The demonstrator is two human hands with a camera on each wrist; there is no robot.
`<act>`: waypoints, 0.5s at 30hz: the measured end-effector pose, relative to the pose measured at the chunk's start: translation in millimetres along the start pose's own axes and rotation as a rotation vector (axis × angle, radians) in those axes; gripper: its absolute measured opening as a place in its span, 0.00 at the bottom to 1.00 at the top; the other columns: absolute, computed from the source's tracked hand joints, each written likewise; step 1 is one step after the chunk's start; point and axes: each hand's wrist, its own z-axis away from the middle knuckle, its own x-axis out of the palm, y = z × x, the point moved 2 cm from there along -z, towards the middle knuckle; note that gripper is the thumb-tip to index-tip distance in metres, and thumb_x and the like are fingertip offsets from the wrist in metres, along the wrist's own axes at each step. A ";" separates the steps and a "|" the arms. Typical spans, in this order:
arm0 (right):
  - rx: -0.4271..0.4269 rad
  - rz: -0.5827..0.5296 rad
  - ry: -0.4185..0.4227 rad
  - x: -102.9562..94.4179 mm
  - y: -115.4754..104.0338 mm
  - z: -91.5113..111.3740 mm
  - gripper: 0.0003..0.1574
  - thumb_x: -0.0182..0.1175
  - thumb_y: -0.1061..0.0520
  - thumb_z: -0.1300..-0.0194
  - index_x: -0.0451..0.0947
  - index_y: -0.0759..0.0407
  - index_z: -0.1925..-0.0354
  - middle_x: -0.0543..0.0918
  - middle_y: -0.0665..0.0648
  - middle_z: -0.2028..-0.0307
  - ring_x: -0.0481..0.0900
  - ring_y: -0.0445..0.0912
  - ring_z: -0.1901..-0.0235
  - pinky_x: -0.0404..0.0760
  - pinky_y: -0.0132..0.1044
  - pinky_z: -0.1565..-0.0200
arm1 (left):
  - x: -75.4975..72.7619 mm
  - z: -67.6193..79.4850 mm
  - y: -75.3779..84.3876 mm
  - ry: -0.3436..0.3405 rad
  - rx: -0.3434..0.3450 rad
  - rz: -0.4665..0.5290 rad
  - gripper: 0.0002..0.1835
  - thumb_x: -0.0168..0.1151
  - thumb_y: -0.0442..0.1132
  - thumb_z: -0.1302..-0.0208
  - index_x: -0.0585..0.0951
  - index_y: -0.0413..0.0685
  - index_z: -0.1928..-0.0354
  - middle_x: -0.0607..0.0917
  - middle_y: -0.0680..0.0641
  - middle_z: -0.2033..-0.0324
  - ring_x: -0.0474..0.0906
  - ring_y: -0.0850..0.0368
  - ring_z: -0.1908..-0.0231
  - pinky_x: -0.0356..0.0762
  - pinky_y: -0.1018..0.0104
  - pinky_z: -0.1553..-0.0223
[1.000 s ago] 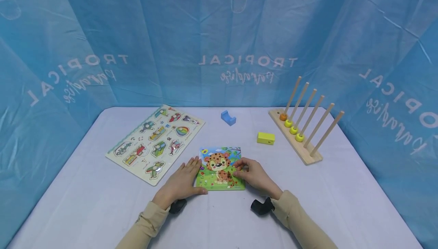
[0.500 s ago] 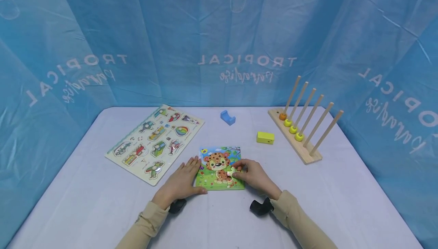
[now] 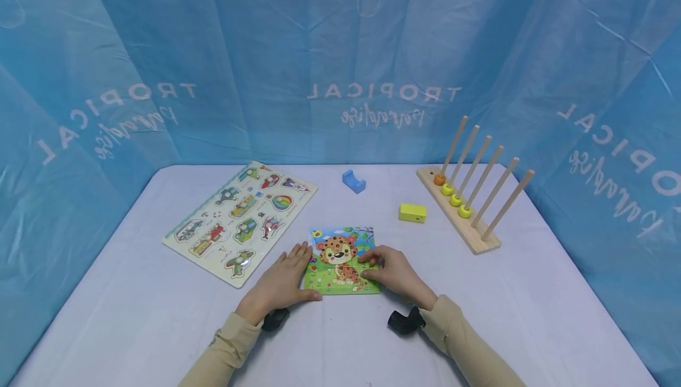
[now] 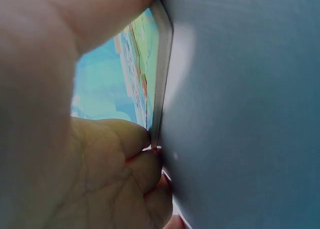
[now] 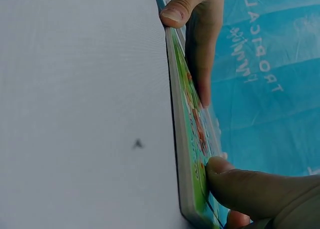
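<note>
A small square jigsaw puzzle (image 3: 339,251) with a cartoon leopard on green grass lies flat at the table's front centre. My left hand (image 3: 282,282) rests along its left side, fingers straight at the edge and thumb by the lower left corner. In the left wrist view the fingertips touch the board's edge (image 4: 162,64). Over the right part of the picture, my right hand (image 3: 395,272) has thumb and index finger bent around a puzzle piece (image 3: 367,266), mostly covered by the fingers. The right wrist view shows the thumb (image 5: 250,189) on the puzzle's surface.
A white peg puzzle board (image 3: 239,221) with vehicle pictures lies at the left. Behind the leopard are a blue curved block (image 3: 353,182) and a yellow block (image 3: 412,212). A wooden rack (image 3: 463,215) with upright pegs and beads stands at right. Blue curtains enclose the table.
Half a second ago a pale, shiny piece showed tilted at the right fingertips; now it lies nearly level with the picture. The left hand has stayed in place.
</note>
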 end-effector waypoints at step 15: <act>0.097 -0.134 0.038 -56.4 20.5 3.1 0.15 0.58 0.53 0.36 0.79 0.57 0.52 0.78 0.56 0.69 0.67 0.43 0.82 0.68 0.31 0.82 | 2.2 0.0 -1.5 0.007 0.000 0.000 0.55 0.61 0.66 0.50 0.52 0.36 0.30 0.52 0.38 0.30 0.45 0.43 0.30 0.47 0.48 0.32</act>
